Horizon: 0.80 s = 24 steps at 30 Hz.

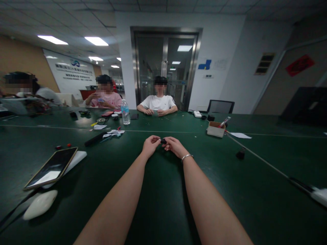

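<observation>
Two sets of fingertips meet on one small dark piece [163, 141]: our left hand [150, 146] pinches its left end between thumb and fingers, and our right hand [176, 147] grips the other end, its fingers curled in. The piece is between our hands, just over the green table [163, 200]. We judge the handling to be under way, since neither side is released and the piece is not set down. Whether it is whole, opened or joined from parts we cannot tell; it is too small and partly covered, so how much work on it is finished or left stays unreadable.

Farther out, a silver bracelet [187, 157] circles our right wrist. To our left lie a phone [52, 168] and a pale rounded object [41, 205]; to our right, a small black item [240, 154] and an open box [216, 130]. Beyond, a bottle [125, 114] stands upright, and a person [160, 103] sits opposite us.
</observation>
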Motion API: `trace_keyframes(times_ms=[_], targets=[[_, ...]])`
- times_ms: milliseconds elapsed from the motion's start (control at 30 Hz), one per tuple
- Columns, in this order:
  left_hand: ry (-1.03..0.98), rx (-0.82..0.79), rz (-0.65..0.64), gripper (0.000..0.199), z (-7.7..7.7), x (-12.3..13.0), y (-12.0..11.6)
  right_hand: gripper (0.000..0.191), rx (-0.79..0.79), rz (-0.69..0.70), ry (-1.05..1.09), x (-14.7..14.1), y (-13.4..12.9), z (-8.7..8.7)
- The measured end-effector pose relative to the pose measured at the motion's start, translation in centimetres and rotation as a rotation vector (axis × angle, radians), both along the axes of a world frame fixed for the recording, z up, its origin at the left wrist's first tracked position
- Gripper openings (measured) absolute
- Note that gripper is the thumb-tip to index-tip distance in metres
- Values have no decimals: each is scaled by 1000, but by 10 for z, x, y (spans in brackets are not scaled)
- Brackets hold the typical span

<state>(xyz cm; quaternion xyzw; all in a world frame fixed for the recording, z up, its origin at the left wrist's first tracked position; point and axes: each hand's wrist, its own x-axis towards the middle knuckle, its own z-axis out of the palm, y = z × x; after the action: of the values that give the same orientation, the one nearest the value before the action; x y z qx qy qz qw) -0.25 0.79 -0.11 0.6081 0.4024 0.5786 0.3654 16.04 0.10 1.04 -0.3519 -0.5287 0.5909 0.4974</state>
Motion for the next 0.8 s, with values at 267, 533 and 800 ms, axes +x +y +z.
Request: trace_keyframes(times_ms=[267,533,800], targets=[[12,10,15,20,-1,0,1,16,-33,-3,-6,0,0,1],[10,16,26,19,-1,-1,1,13,-39,-13,19,-1,0,1],[8,12,24,20,-1,-1,1,18,-34,-12,29,-1,-1,2]])
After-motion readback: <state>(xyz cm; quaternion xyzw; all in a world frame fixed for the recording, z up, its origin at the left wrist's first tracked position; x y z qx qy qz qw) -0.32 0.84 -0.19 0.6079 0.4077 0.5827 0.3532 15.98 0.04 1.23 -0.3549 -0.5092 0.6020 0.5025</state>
